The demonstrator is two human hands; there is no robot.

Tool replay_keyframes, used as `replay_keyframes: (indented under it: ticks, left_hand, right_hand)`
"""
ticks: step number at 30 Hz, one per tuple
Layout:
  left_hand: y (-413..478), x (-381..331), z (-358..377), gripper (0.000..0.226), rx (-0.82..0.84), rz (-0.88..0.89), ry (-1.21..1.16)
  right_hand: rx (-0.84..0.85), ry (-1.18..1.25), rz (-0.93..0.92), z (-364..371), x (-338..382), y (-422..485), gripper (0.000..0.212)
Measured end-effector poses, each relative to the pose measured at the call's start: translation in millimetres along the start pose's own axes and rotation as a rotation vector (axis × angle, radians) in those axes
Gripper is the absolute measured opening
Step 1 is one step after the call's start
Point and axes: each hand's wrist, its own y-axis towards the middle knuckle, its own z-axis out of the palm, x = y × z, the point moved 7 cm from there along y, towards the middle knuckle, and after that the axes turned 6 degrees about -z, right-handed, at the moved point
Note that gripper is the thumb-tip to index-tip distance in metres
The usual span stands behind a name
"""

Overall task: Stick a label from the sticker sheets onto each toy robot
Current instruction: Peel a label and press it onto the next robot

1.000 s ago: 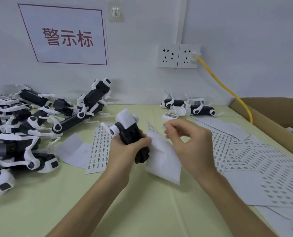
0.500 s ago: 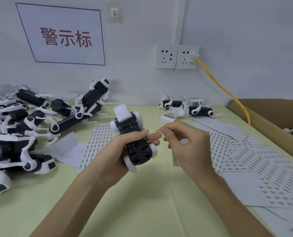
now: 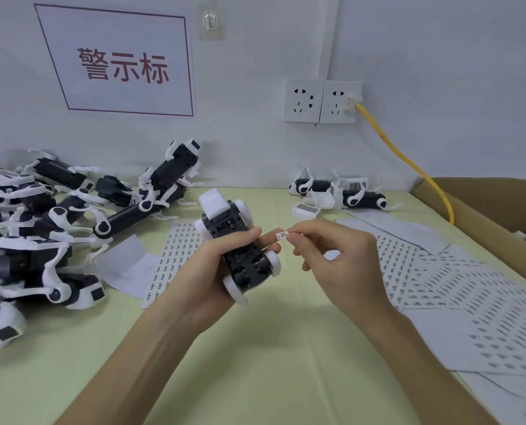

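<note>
A pale green counter (image 3: pixel 271 348) fills our view. A red-lettered sign (image 3: pixel 117 62) hangs on the wall at 11 o'clock, and a cardboard box (image 3: pixel 485 204) lines the edge at 3 o'clock. At 9 o'clock we see a pile (image 3: pixel 34 234) of black-and-white toy robots, heaped and tangled. Sticker sheets (image 3: pixel 470 296) fan across the counter from 3 to 5 o'clock, overlapping one another. One more sheet (image 3: pixel 176 253) lies flat between the pile and our left wrist. A pair (image 3: pixel 341 193) of robots rests against the wall at 1 o'clock, below twin sockets (image 3: pixel 323 101) and a yellow cable (image 3: pixel 409 161).

At centre our left hand (image 3: pixel 212 271) holds one robot (image 3: pixel 225 228) above the counter. Its fingers (image 3: pixel 249 234) are curled round the black body, and the white wheels are turned toward us. Our right hand (image 3: pixel 341 259), just to the 3 o'clock side, pinches a small white label (image 3: pixel 281 235) between thumb and forefinger. The label sits clear of the robot's body. It is close by our left fingertips, and we cannot tell whether it touches them.
</note>
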Motion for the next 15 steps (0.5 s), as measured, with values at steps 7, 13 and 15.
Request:
replay_keyframes:
  ticks: [7,13,15]
  left_hand:
    - [1,0,-2,0.018,-0.025,0.034,0.014]
    - [2,1,-3,0.020,-0.029,0.044,-0.018]
    - [2,0,-5,0.020,-0.041,0.058,-0.012]
  right_hand:
    - [0.005,0.056,0.101,2,-6,-2,0.014]
    - [-0.052,0.135,0.191,1,-10,-3,0.017]
    - [-0.054,0.234,0.304,5,-17,-5,0.013]
